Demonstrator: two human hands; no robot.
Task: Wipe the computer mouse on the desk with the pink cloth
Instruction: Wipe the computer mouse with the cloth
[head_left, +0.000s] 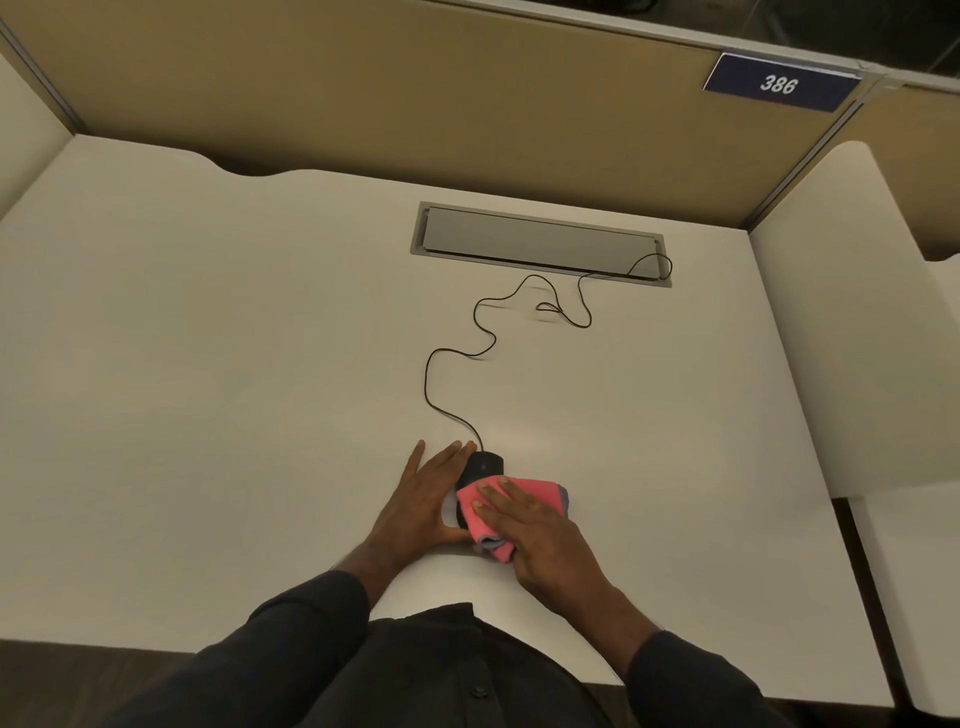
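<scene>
A black wired computer mouse (483, 466) lies on the white desk (208, 364) near its front edge. Its rear half is hidden under a folded pink cloth (535, 493) with a grey edge. My right hand (540, 535) lies flat on the cloth, fingers pressing it onto the mouse. On the mouse's left side rests my left hand (421, 499), its fingers along the mouse's flank and its thumb behind it, holding it steady.
The mouse's black cable (441, 358) snakes back across the desk into a grey cable hatch (535, 241). Beige partition panels stand behind and at both sides. A blue sign reading 386 (779, 83) hangs at the top right.
</scene>
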